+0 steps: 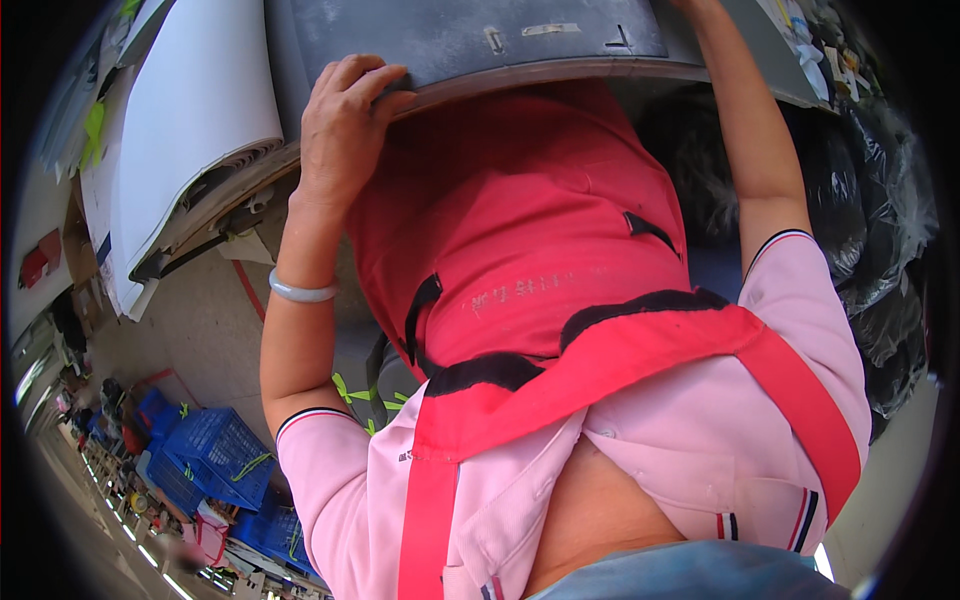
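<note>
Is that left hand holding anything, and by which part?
It cannot be told: the left hand is at the near edge of the dark grey panel, its grip unclear.

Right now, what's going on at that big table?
A person in a red apron has the left hand at the near edge of the table, by a dark grey sheet. The right arm runs past the top of the picture, so I can't see what that hand is doing. Curled white sheets lie to the left.

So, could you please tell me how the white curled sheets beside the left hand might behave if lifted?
The white curled sheets look bendy, since they arc rather than lie flat. Several layers show at their edge, so together they may feel heavy and could slip apart.
</note>
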Demonstrator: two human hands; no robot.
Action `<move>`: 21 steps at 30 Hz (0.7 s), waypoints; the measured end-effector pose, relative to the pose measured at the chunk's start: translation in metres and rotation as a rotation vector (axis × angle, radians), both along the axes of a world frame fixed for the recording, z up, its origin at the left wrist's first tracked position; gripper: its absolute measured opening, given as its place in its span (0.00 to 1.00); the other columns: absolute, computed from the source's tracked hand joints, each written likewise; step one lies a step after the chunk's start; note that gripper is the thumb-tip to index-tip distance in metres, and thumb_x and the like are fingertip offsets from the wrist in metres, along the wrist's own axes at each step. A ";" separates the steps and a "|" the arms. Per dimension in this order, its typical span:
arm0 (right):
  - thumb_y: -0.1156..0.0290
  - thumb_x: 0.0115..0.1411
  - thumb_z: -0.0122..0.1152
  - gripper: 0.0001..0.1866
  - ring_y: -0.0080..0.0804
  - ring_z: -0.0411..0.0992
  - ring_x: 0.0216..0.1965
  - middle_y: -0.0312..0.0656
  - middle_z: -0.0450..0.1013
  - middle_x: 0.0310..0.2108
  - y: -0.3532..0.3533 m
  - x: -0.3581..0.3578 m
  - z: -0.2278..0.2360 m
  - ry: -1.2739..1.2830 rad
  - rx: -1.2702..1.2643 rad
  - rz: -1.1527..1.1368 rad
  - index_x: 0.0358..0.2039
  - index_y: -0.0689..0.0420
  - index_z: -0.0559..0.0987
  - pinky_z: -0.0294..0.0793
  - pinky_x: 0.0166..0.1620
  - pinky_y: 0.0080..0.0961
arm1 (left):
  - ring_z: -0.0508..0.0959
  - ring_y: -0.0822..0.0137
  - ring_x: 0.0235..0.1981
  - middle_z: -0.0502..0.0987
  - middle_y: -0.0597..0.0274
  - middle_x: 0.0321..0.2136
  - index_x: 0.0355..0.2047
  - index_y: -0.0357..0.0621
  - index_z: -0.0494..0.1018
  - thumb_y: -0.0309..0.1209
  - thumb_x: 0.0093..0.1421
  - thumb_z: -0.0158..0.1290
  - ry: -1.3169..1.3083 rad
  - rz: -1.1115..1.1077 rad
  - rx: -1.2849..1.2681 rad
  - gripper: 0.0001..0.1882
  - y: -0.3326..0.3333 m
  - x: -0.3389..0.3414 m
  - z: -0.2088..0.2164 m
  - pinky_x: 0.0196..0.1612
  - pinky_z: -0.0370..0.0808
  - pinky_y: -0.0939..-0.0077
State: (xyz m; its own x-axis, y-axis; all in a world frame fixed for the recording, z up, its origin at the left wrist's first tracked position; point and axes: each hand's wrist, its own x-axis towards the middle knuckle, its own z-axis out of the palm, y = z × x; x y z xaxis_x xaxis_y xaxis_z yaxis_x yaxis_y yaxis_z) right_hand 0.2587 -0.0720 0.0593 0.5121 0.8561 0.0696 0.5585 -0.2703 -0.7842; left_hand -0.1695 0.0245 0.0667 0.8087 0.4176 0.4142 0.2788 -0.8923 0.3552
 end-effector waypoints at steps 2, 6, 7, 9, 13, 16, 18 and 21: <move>0.61 0.61 0.69 0.14 0.18 0.65 0.27 0.27 0.71 0.24 -0.003 0.000 0.003 0.028 -0.011 0.012 0.29 0.61 0.83 0.66 0.31 0.23 | 0.79 0.57 0.43 0.80 0.63 0.41 0.40 0.45 0.83 0.32 0.54 0.66 0.006 -0.011 -0.017 0.13 0.001 0.001 0.000 0.47 0.77 0.63; 0.60 0.61 0.70 0.15 0.18 0.65 0.26 0.26 0.71 0.24 -0.009 -0.001 0.009 -0.032 -0.023 0.009 0.29 0.60 0.83 0.65 0.30 0.23 | 0.79 0.57 0.43 0.80 0.62 0.41 0.41 0.44 0.83 0.31 0.54 0.67 -0.007 -0.035 -0.034 0.13 0.003 0.001 0.000 0.47 0.77 0.63; 0.60 0.61 0.70 0.15 0.18 0.65 0.26 0.26 0.71 0.24 -0.010 -0.001 0.010 -0.056 -0.038 0.012 0.29 0.60 0.83 0.65 0.30 0.23 | 0.79 0.57 0.43 0.80 0.62 0.41 0.40 0.44 0.83 0.31 0.54 0.67 -0.013 -0.042 -0.033 0.13 0.003 0.001 0.000 0.47 0.77 0.63; 0.60 0.61 0.70 0.15 0.18 0.65 0.26 0.27 0.71 0.23 -0.010 -0.002 0.011 -0.081 -0.063 0.006 0.29 0.60 0.83 0.64 0.30 0.23 | 0.79 0.57 0.43 0.80 0.62 0.41 0.40 0.44 0.83 0.31 0.54 0.67 -0.018 -0.042 -0.044 0.13 0.003 0.001 0.000 0.47 0.77 0.63; 0.60 0.61 0.70 0.15 0.18 0.65 0.26 0.27 0.70 0.23 -0.010 -0.001 0.012 -0.070 -0.075 -0.006 0.29 0.60 0.83 0.65 0.30 0.24 | 0.79 0.57 0.43 0.80 0.62 0.40 0.40 0.44 0.83 0.30 0.54 0.67 -0.023 -0.049 -0.045 0.13 0.003 0.002 -0.001 0.46 0.77 0.63; 0.60 0.61 0.70 0.15 0.18 0.65 0.27 0.27 0.70 0.23 -0.011 0.001 0.012 -0.056 -0.078 0.003 0.29 0.60 0.83 0.65 0.31 0.24 | 0.79 0.57 0.43 0.80 0.62 0.40 0.40 0.44 0.83 0.30 0.54 0.66 -0.025 -0.043 -0.045 0.13 0.002 0.003 -0.001 0.46 0.77 0.64; 0.60 0.61 0.70 0.15 0.18 0.65 0.27 0.27 0.71 0.23 -0.013 0.002 0.012 -0.052 -0.077 0.001 0.29 0.60 0.83 0.65 0.31 0.24 | 0.79 0.57 0.43 0.80 0.62 0.40 0.40 0.44 0.83 0.30 0.54 0.66 -0.020 -0.037 -0.047 0.13 0.001 0.004 -0.001 0.46 0.77 0.64; 0.60 0.61 0.69 0.15 0.18 0.65 0.27 0.27 0.71 0.24 -0.014 0.003 0.011 -0.053 -0.064 0.003 0.29 0.60 0.83 0.66 0.31 0.24 | 0.79 0.57 0.43 0.80 0.62 0.40 0.40 0.44 0.83 0.29 0.54 0.66 -0.022 -0.039 -0.044 0.12 0.000 0.004 -0.001 0.47 0.77 0.64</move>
